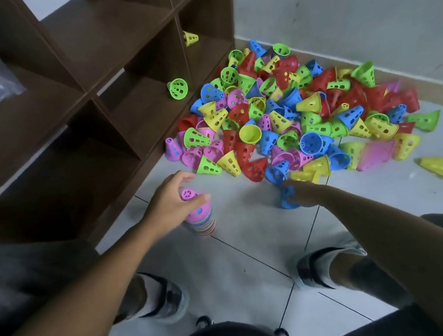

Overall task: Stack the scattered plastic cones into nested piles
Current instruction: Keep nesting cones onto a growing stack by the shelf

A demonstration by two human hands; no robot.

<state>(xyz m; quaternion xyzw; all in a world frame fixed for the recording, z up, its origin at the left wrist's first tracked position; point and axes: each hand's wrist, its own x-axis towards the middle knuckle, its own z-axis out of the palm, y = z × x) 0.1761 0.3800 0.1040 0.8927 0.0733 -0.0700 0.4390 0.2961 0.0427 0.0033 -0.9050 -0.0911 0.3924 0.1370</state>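
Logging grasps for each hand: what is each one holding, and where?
Left hand grips the nested stack near its pink top cone. Right hand holds a blue cone by its side.

Home room — tiled floor [243,265], wooden cubby shelf [109,40]

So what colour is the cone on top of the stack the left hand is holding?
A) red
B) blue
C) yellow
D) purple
D: the left hand holds the nested stack standing on the floor, and the top cone is purple; the blue cone is in the right hand instead.
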